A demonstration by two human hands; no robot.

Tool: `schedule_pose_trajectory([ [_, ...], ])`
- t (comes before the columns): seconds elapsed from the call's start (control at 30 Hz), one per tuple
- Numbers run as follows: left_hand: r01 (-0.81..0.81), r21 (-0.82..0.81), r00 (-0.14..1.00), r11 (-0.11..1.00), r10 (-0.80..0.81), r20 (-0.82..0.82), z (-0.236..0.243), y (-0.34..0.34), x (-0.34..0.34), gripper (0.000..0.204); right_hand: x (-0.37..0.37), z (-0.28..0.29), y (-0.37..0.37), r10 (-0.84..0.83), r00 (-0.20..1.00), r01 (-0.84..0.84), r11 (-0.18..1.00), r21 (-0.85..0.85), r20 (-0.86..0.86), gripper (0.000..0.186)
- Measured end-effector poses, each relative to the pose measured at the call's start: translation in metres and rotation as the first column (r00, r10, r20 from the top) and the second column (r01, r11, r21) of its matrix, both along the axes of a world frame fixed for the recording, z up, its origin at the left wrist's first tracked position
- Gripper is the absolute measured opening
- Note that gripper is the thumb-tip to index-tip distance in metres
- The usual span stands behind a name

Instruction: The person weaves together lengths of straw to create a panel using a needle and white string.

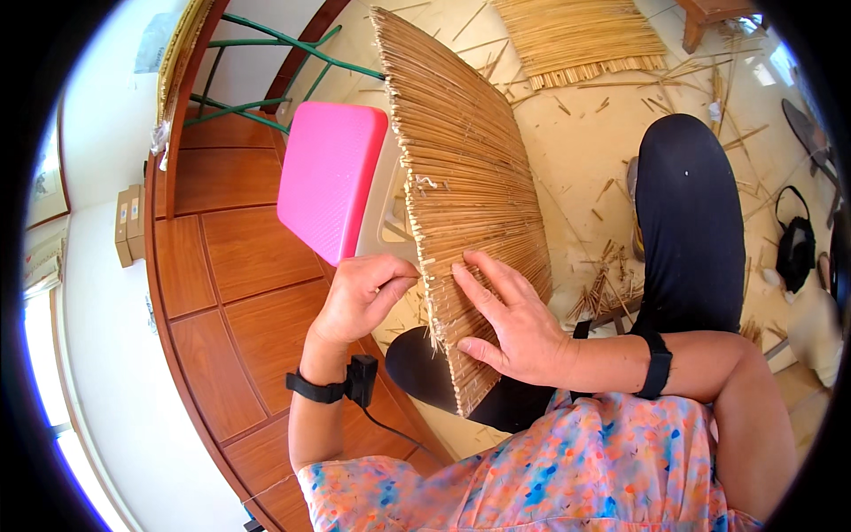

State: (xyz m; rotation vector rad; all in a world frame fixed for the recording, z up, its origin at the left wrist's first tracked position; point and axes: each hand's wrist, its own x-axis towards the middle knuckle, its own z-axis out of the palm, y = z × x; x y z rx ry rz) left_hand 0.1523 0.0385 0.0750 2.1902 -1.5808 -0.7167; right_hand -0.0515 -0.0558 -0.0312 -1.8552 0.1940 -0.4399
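A mat of thin straw-coloured stalks (474, 168), bound side by side, stands tilted before me, its bottom corner by my lap. Along its left edge the cut stalk ends form a rough, uneven line, with a small white tie showing higher up. At that edge my left hand (368, 297) is closed in a pinch; whatever lies between its fingertips is too small to make out. My right hand (519, 324) rests on the mat's face, fingers stretched and thumb apart, close to the same edge.
A pink-topped stool (332, 173) stands behind the mat at the left, beside brown wooden panelling (257, 257). Another stalk mat (576, 40) lies on the floor at the far side. Loose stalk pieces (607, 288) litter the floor; a black bag (795, 248) sits at the right.
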Motion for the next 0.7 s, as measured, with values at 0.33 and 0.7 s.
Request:
schedule_pose_trajectory([
  [0.33,-0.012,0.038,1.000,0.999,0.012,-0.001,-0.002,-0.004,-0.010,0.007,-0.001,0.001,-0.003,0.032,0.999,-0.032,0.999,-0.036,-0.004,0.079],
  [0.7,-0.328,0.128,0.929,0.936,0.344,-0.136,0.004,-0.016,-0.026,0.031,-0.002,0.003,-0.004,0.034,0.999,-0.033,0.998,-0.052,0.006,0.082],
])
